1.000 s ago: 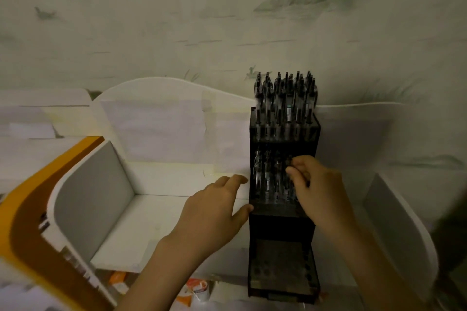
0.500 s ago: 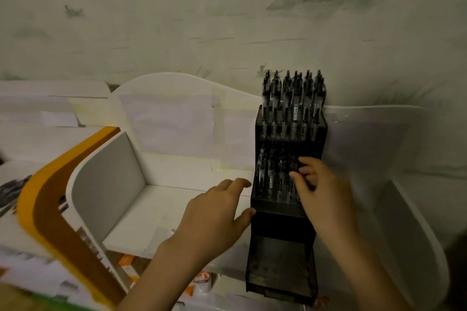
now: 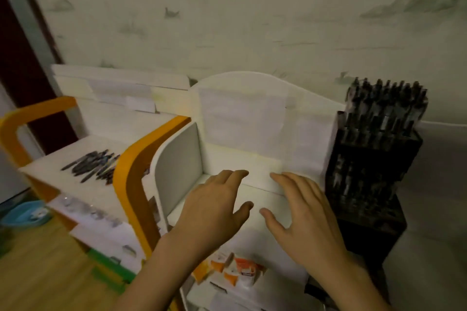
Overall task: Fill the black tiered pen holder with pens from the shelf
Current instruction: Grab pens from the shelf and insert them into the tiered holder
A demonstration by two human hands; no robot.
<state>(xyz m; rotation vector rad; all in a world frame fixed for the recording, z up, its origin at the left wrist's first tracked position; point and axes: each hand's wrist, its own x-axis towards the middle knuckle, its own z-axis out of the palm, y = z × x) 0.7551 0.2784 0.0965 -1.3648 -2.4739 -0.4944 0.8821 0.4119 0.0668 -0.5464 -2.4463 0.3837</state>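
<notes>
Both hands have come off the holder (image 3: 371,171) since the earlier frames: the right hand (image 3: 307,217), which had its fingers curled at the pens of the middle tier, and the left hand (image 3: 214,207), which lay against the holder's left side, now hover side by side over the white shelf (image 3: 262,199). Each hand is spread, fingers loosely extended, palm down, and neither has hold of anything. Whether the fingertips touch the shelf surface cannot be told.

Now the holder stands at the right of the view rather than the middle, just right of the right hand and apart from it. Its upper tiers are packed with dark pens (image 3: 386,106) standing upright; the lowest tier is too dark and blurred to tell what it holds.

At the left, a second shelf with an orange frame (image 3: 126,166) has come into view. A loose heap of dark pens (image 3: 93,165) lies flat on its white top, well apart from both hands. A grey side panel (image 3: 177,171) stands between that shelf and the left hand. Small orange-and-white packets (image 3: 237,270) lie on a lower level beneath the hands. A blue bowl (image 3: 22,214) sits at the far left edge, low down.
</notes>
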